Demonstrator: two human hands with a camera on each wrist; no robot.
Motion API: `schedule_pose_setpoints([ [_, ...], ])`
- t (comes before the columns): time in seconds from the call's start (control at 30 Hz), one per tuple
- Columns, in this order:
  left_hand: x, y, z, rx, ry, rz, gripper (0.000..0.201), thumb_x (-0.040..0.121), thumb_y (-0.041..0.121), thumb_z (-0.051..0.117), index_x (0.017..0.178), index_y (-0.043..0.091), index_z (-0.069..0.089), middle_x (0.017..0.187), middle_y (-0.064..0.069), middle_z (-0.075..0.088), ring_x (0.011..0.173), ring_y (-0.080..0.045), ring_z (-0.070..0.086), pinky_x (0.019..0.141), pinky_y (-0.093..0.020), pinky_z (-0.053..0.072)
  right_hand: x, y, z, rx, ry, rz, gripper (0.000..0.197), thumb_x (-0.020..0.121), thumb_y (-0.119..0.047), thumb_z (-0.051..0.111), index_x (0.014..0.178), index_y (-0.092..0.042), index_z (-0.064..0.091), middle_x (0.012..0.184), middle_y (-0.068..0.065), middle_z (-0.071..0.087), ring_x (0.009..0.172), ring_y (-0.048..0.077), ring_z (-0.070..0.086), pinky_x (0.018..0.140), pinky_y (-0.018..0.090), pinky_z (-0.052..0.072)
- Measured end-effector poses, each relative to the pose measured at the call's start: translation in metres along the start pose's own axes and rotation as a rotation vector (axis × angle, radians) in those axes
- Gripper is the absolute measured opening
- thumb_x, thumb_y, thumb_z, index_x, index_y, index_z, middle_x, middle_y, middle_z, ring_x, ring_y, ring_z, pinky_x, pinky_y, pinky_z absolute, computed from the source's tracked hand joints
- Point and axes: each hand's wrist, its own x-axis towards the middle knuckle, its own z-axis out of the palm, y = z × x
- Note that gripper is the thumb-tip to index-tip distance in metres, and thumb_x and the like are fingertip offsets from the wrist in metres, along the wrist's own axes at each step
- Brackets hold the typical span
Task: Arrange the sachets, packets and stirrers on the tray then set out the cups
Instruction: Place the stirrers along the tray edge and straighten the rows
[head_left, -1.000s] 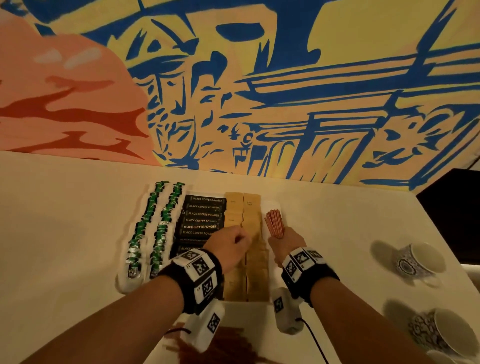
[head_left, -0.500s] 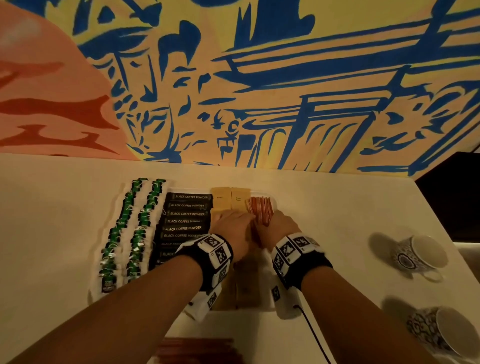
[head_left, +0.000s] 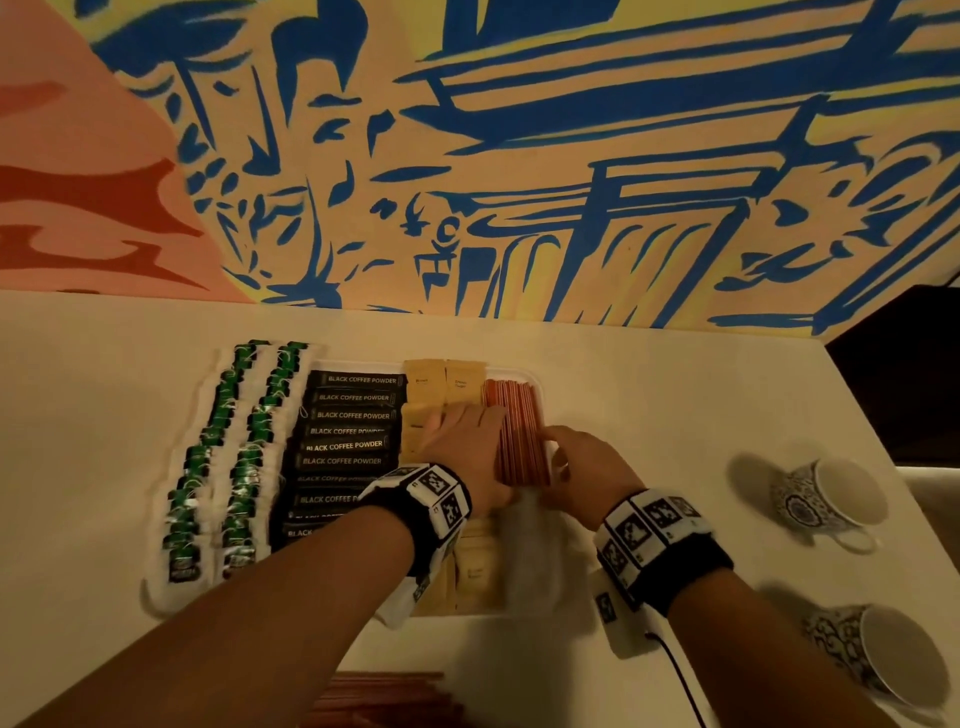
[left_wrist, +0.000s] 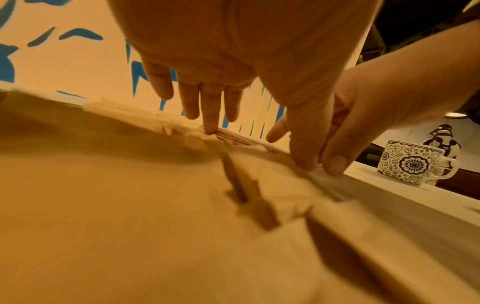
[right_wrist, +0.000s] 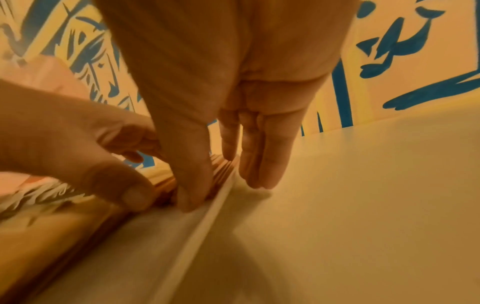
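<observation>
A white tray (head_left: 531, 552) holds green-tagged tea bags (head_left: 234, 457), black coffee sachets (head_left: 348, 431), brown sugar packets (head_left: 441, 385) and a row of reddish stirrers (head_left: 519, 426) at its far right. My left hand (head_left: 467, 447) lies over the sugar packets with straight fingers; one fingertip (left_wrist: 210, 128) touches the stirrers (left_wrist: 233, 138). My right hand (head_left: 571, 462) straddles the tray's right rim. Its thumb (right_wrist: 187, 195) presses the stirrers (right_wrist: 221, 168) from inside, and its straight fingers (right_wrist: 259, 164) rest on the table outside. Two patterned cups (head_left: 826, 499) (head_left: 883, 662) lie at the right.
A second heap of reddish stirrers (head_left: 384, 701) lies on the table near me, in front of the tray. A painted wall (head_left: 519, 156) rises right behind the table. A dark object (head_left: 904, 374) stands past the table's right edge. One cup (left_wrist: 413, 162) shows beyond my right hand.
A second ago my right hand held a bundle of stirrers upright over the tray. The bundle now lies flat in the tray, and both hands press on it.
</observation>
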Motion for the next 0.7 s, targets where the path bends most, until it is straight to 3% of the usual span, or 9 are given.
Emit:
schedule_pose_setpoints([
  [0.23,0.009,0.004,0.003,0.063,0.041,-0.034,0.070,0.070,0.045,0.068,0.130,0.027,0.037,0.130,0.004,0.046,0.124,-0.020,0.039,0.108,-0.038,0.025,0.005,-0.004,-0.001,0.027,0.035,-0.033,0.052,0.087,-0.023,0.062,0.135,-0.018,0.043,0.117,0.009,0.059,0.106,0.024,0.056,0.087,0.027,0.041],
  [0.4,0.010,0.002,0.002,0.073,0.039,-0.040,0.077,0.068,0.047,0.070,0.133,0.027,0.035,0.131,0.004,0.044,0.124,-0.020,0.039,0.108,-0.038,0.025,0.012,0.006,0.002,0.018,-0.007,-0.030,0.078,0.075,-0.031,0.076,0.140,-0.025,0.035,0.122,0.005,0.054,0.109,0.021,0.054,0.087,0.025,0.039],
  [0.47,0.010,0.002,0.003,0.077,0.036,-0.040,0.079,0.066,0.050,0.070,0.133,0.027,0.035,0.131,0.004,0.044,0.124,-0.020,0.039,0.108,-0.038,0.025,0.014,0.006,0.004,0.010,-0.024,-0.021,0.087,0.070,-0.035,0.080,0.142,-0.027,0.032,0.127,0.004,0.051,0.113,0.021,0.053,0.092,0.028,0.041],
  [0.53,0.011,0.003,0.002,0.087,0.040,-0.042,0.077,0.068,0.048,0.070,0.134,0.026,0.035,0.131,0.004,0.044,0.124,-0.020,0.038,0.107,-0.037,0.024,0.017,0.005,0.005,0.014,-0.015,-0.017,0.087,0.070,-0.036,0.078,0.142,-0.027,0.030,0.131,0.005,0.050,0.117,0.023,0.052,0.097,0.034,0.042],
  [0.7,0.013,0.003,0.000,0.099,0.039,-0.050,0.078,0.070,0.047,0.069,0.136,0.024,0.033,0.134,0.002,0.043,0.127,-0.021,0.037,0.110,-0.038,0.022,0.018,0.004,0.006,0.034,0.008,-0.008,0.083,0.075,-0.034,0.075,0.143,-0.027,0.028,0.130,0.007,0.052,0.114,0.025,0.054,0.092,0.033,0.042],
])
